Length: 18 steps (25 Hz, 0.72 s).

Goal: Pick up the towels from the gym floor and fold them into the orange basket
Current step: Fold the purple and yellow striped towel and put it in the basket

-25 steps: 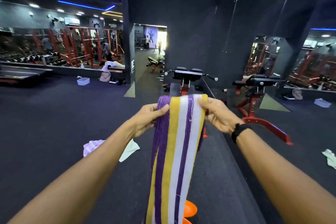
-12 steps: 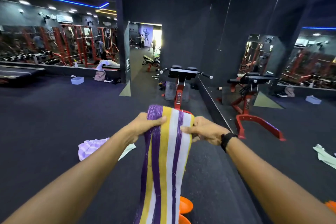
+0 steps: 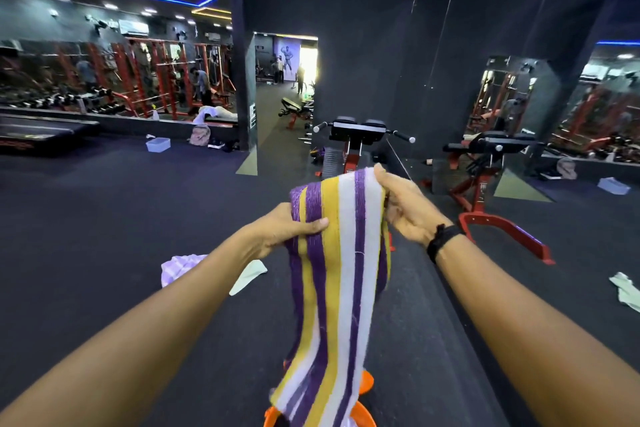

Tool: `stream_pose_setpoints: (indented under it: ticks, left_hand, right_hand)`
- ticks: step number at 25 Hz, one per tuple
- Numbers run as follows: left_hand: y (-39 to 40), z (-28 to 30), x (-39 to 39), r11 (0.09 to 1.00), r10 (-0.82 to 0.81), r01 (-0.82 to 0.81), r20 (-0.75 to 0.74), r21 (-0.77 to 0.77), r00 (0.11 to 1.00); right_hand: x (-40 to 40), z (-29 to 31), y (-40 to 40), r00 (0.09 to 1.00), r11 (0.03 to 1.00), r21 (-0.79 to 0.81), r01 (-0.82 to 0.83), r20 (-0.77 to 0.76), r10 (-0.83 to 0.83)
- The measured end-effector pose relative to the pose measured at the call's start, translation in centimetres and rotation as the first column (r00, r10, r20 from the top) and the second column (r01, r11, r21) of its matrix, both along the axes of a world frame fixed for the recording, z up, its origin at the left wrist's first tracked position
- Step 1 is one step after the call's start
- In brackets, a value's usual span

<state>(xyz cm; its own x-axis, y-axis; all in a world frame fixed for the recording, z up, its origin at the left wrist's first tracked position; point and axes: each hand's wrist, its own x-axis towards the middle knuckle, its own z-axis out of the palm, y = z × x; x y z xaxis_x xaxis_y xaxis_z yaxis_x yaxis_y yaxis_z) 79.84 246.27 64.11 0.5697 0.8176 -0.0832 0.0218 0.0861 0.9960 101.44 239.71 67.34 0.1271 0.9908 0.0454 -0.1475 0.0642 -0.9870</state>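
Since half a second ago your right hand (image 3: 403,208) has lifted its corner of the striped towel (image 3: 341,270) higher than the left one, so the top edge now slants up toward the right, and the cloth's lower end has swung a little to the side. Your left hand (image 3: 282,229) pinches the towel's left edge, thumb lying across the purple and yellow stripes on the near face, fingers hidden behind the cloth. Your right hand grips the upper right corner, fingers curled round the white and purple edge, with a black wristband (image 3: 443,241) on that wrist. You hold the towel out in front of you at arm's length, and it hangs lengthwise from both hands, its stripes of purple, yellow and white running down toward the bottom of the view. Its lower end hangs in front of the orange basket (image 3: 363,388), of which only bits of orange rim show on either side of the cloth; you cannot tell whether the towel touches it. On the dark gym floor (image 3: 104,236) to your left a crumpled lilac towel (image 3: 181,267) lies partly behind your left forearm, with a pale cloth (image 3: 251,274) just beside it. Far to your right another pale towel (image 3: 625,289) lies on the floor. Ahead stands a red exercise bench (image 3: 356,135) with black pads.
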Motion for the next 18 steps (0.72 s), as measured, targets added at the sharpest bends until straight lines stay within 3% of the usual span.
stream_pose_setpoints:
  ticks: [1, 3, 4, 6, 8, 10, 14, 18]
  left_hand:
    - [0.0, -0.1, 0.0, 1.000, 0.022, -0.022, -0.016, 0.017, 1.000]
    - [0.2, -0.1, 0.0, 0.993, 0.116, -0.113, 0.087, -0.042, 0.989]
    - [0.1, 0.2, -0.1, 0.989, 0.133, -0.122, 0.149, -0.082, 0.980]
    - [0.5, 0.9, -0.2, 0.996, 0.083, -0.074, 0.185, -0.051, 0.979]
    - [0.8, 1.7, -0.3, 0.996, 0.074, -0.081, 0.169, 0.034, 0.983]
    - [1.3, 2.8, -0.4, 0.985, 0.148, -0.162, 0.197, 0.057, 0.969]
    - [1.5, 4.1, -0.5, 0.973, 0.198, -0.221, 0.253, 0.066, 0.947]
    - [1.2, 4.8, -0.8, 0.963, 0.164, -0.197, 0.181, 0.183, 0.970]
  right_hand:
    - [-0.2, -0.3, -0.3, 0.995, 0.996, -0.058, -0.068, 0.067, 0.072]
    - [-0.9, -2.3, -1.2, 0.924, 0.960, -0.238, -0.148, 0.313, 0.220]
    - [-1.1, -2.7, -1.2, 0.915, 0.967, -0.221, -0.125, 0.352, 0.199]
    - [-1.0, -1.8, -0.5, 0.966, 0.997, -0.071, -0.032, 0.255, 0.049]
    - [-0.9, 0.3, -0.3, 0.995, 0.999, -0.004, -0.051, 0.082, 0.051]
    - [-0.7, 0.9, -0.1, 0.988, 0.996, 0.016, -0.090, 0.129, 0.087]
    - [-1.0, 0.8, 0.4, 0.979, 0.998, 0.056, 0.011, 0.201, -0.022]
    - [-0.8, 1.5, 0.5, 0.979, 0.995, 0.103, 0.006, 0.202, -0.027]
